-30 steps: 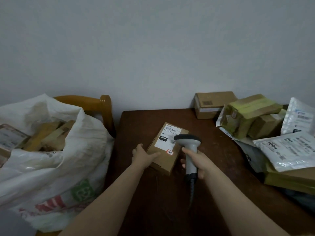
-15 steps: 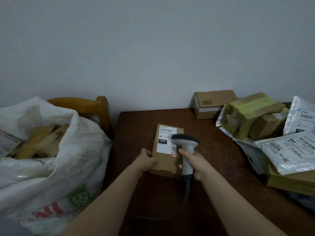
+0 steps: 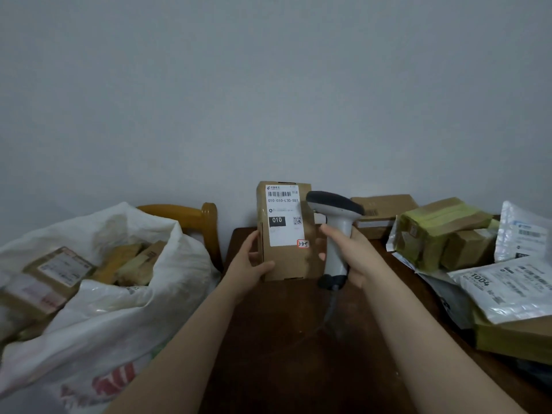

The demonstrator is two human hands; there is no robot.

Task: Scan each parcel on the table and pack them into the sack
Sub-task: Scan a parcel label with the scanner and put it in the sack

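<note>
The left hand grasped a small cardboard parcel by its lower left edge, thumb across the front and the other fingers hidden behind it. The parcel stood upright over the far left part of the desk, its white label facing the camera with "010" readable. Whether its bottom edge touched the wood could not be told. Just beside it, the right hand was clenched around the pale handle of the scanner, whose dark head overlapped the parcel's upper right corner. The scanning window was out of sight. Its cable trailed down towards the desk and blurred into the dark surface. Off the desk's left edge sat the open white sack, cut off by the frame's left and bottom sides. Boxes inside it showed only in part, their labels too soft to read. A wooden chair back rose behind the sack, mostly covered by it. Along the desk's right edge lay more parcels: a brown box at the far edge, half hidden by the scanner, a yellow-taped bundle, and a white mailer marked "1004" over a flat box, with the heap running out of frame.
</note>
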